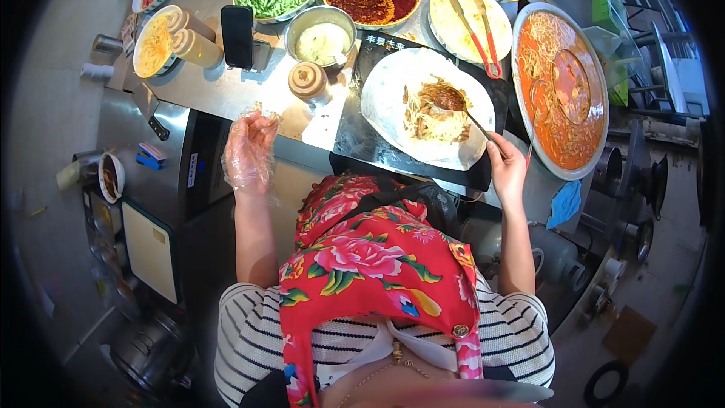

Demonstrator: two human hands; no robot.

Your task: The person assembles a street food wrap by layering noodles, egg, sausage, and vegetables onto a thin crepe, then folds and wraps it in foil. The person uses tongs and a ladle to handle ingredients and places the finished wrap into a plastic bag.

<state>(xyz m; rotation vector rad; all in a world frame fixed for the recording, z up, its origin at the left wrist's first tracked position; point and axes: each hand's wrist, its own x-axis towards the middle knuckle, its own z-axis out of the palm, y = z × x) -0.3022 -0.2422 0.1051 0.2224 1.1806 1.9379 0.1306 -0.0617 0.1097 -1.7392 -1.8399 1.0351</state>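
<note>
One flat white wrap [385,98] lies on one black board [355,121], with one heap of noodle-like strips [434,127] on it. One spoon [474,119] has its round end, with dark sauce, over the heap. The right hand [508,170], at 4 o'clock from the wrap, has its fingers closed on the spoon's handle. The left hand [253,153], at 9 o'clock, wears one clear plastic glove [240,175]. Its fingers are half curled; I cannot tell if they hold anything.

Three bottles stand to the left: one [308,83] at 9 o'clock, two at 10. One phone [238,38] and one metal pot [297,34] are at 10 too. At 1 o'clock, one pair of tongs [481,47] rests on one yellow plate [442,15]. One big tray of red soup [565,147] is at 3.
</note>
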